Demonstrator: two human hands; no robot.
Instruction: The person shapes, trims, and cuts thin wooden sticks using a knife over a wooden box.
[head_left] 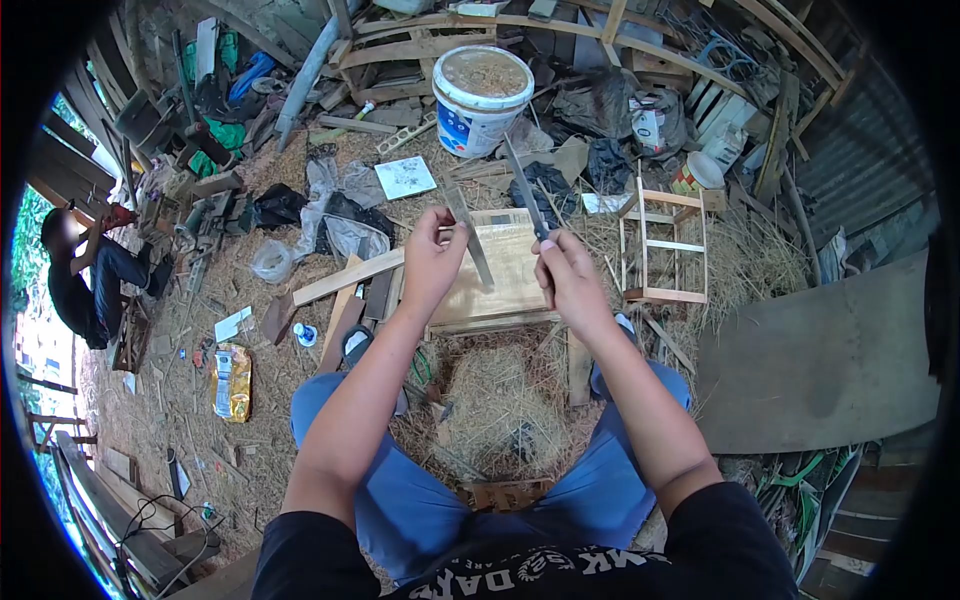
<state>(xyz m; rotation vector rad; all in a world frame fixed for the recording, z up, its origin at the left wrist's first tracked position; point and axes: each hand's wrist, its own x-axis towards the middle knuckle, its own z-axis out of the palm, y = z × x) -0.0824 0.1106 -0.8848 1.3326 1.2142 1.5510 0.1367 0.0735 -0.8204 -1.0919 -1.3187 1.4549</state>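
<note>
My left hand [437,255] is closed, pinching a thin flat grey-brown strip [470,237] between thumb and fingers. The strip slants down to the right; its material is unclear. In my right hand [572,272], closed round the handle end, is a long narrow metal blade [523,186], knife or file, pointing up and away. The two pieces are apart. Below both hands stands a low wooden bench [510,290] with a pale flat top, between my legs.
Beyond the bench stands a white bucket [450,95]. A small wooden frame [672,245] is to the right, near a large flat sheet [820,360]. A gold packet [232,382] lies on the straw-covered floor. Another person [85,265] sits at far left.
</note>
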